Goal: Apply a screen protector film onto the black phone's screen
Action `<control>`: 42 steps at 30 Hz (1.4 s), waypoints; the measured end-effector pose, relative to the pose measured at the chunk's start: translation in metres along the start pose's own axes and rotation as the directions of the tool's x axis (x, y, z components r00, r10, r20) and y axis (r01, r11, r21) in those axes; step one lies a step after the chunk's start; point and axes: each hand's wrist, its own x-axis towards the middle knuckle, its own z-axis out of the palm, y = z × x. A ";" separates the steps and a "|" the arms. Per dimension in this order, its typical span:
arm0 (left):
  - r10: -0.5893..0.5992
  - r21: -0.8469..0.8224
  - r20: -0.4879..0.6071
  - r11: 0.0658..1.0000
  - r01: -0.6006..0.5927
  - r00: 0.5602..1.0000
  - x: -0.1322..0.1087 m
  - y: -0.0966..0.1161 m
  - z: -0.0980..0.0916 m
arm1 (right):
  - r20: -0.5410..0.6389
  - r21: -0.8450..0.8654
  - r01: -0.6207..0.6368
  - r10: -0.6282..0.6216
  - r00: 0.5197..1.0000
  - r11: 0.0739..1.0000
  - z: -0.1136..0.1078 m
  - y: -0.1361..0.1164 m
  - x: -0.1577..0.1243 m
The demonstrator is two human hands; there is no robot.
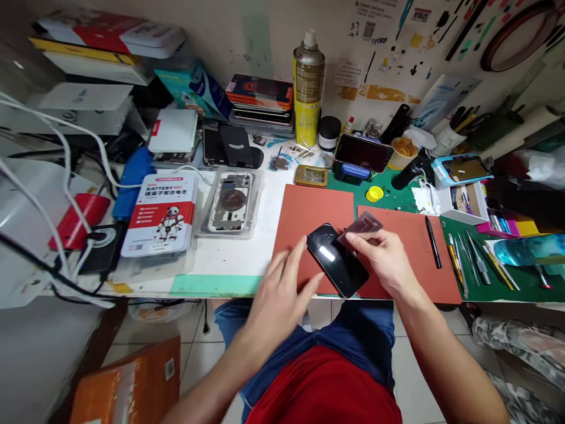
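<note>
- A black phone (338, 260) lies askew on a red mat (318, 203) near the front edge of the cluttered worktop (238, 259).
- The left hand (282, 294), fingers spread wide, touches the phone's side.
- The right hand (384, 256) pinches a thin card (364, 227) over the phone's top.
- A spray can (308, 88) stands against the wall.

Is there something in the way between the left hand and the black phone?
Nothing visible. The left hand lies beside the black phone on the red mat, its fingers at the phone's edge. The right hand pinches a thin card at the far edge.
</note>
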 end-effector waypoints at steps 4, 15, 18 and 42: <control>0.298 -0.026 0.295 0.952 -0.304 0.908 0.058 -0.040 -0.021 | -0.187 -0.117 0.046 -0.067 0.980 0.992 -0.015 0.009 -0.006; 0.392 -0.130 0.382 0.919 -0.371 0.837 0.089 -0.033 0.002 | -0.121 -0.206 0.130 -0.157 0.980 0.970 -0.018 0.018 -0.019; 0.302 -0.056 0.284 0.953 -0.299 0.910 0.055 -0.023 0.004 | -0.021 -0.313 0.212 -0.231 0.973 0.926 -0.021 0.017 -0.022; 0.274 -0.100 0.156 0.960 -0.261 0.949 0.032 -0.053 0.003 | 0.153 -0.597 0.381 -0.366 0.918 0.706 -0.021 0.017 -0.014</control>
